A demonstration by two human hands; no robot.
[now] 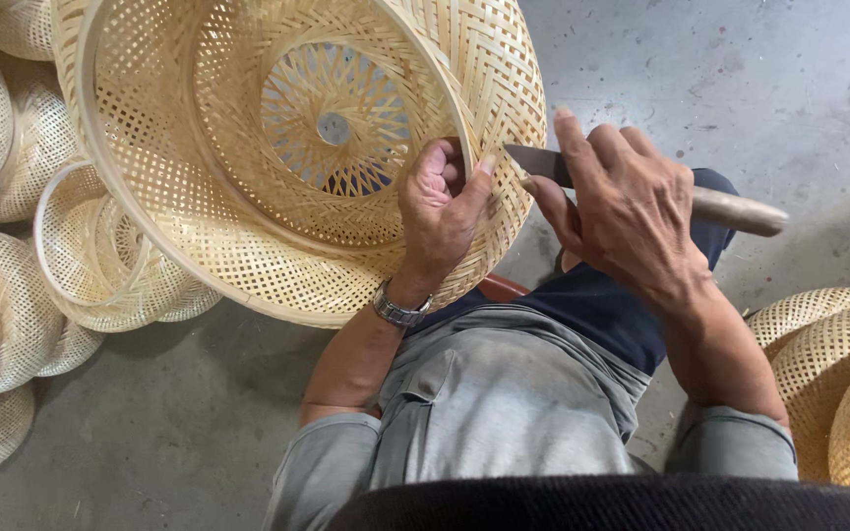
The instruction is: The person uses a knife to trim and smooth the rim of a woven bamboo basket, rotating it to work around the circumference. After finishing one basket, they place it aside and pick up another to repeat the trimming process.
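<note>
The left hand [440, 211] clamps the rim of a large pale woven bamboo basket [248, 236]; just right of it, the right hand [627, 211] grips a wooden-handled knife [720, 208], its blade touching that rim.

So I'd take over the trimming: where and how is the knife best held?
By the round wooden handle, from the right, away from the blade that points left at the basket rim. The right hand already wraps the knife there.

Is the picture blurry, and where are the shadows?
Head view: mostly sharp, weave of the big basket clear; soft daylight, no glare. Faint shadow on the floor under the basket. The dark band at the bottom edge is blurred. Basket rim looks bent by the wide lens.
</note>
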